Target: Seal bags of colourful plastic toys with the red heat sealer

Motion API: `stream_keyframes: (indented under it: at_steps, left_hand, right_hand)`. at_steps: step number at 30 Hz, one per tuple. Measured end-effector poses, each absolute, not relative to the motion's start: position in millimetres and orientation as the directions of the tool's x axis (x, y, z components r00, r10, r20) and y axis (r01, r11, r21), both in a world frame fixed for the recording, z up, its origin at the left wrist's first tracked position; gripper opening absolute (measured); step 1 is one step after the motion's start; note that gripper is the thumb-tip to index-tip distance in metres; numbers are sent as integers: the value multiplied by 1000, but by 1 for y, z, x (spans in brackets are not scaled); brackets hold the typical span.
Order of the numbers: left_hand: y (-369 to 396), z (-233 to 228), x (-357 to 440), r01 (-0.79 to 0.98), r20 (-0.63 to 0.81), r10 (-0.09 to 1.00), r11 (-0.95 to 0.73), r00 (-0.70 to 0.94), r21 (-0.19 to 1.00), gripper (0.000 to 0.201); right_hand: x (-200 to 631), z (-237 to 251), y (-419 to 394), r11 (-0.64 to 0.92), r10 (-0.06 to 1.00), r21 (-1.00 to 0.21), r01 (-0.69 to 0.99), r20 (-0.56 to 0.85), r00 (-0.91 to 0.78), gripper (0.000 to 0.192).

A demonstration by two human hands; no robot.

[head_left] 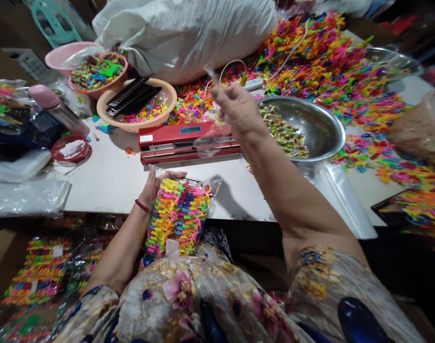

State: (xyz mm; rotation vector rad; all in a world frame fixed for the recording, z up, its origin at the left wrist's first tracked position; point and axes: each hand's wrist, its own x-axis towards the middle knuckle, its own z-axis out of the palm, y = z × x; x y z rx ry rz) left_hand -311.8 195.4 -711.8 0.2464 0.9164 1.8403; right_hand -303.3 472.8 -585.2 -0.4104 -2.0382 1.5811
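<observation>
low centre of the frame: clear bag [178,216] packed with rows of bright multicoloured clips, gripped upright at its top edge by the left hand [151,188]. above centre, right hand [235,109] raised over the red sealer [189,143], fingers pinched on a thin clear film [212,74].

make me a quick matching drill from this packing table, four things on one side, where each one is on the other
Things:
1. red sealer
2. steel bowl
3. black combs
4. filled bag of clips

Places:
A. in the peach basin
B. held by the left hand at the table edge
C. mid-table, under the raised right hand
D. right of the sealer

Pairs: 1-C, 2-D, 3-A, 4-B
</observation>
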Motion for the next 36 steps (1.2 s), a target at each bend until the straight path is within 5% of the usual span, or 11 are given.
stream_keyframes:
  at_steps: [4, 9, 13, 21, 25, 36]
  left_hand:
    - [189, -702, -313, -640, -158, 837, -264, -524, 722, 95]
    - [186, -694, -321, -447, -195, 812, -90, -551, 890, 44]
    - [190, -688, -318, -375, -165, 773, -101, -612, 921, 33]
    - [189, -669, -296, -124, 100, 651, -289, -753, 949, 28]
    - [188, -656, -287, -28, 196, 623, -332, -757, 943, 28]
    - [193, -645, -274, 30, 240, 564, -355, -790, 934, 30]
  right_hand:
    - [-232, -576, 495, 259, 609, -963, 73, 104, -786, 46]
    - [-153, -612, 453, 63, 491, -931, 360, -285, -824, 44]
    - [-136, -645, 408, -83, 379, -878, 472, -466, -800, 67]
    - [-127, -652, 382, -371, 409, -895, 249, -398, -821, 37]
    - [-121, -644, 375, -388, 470, -909, 154, -339, -815, 25]
    - [-119, -635, 370, -332, 654, -943, -8, -224, -723, 29]
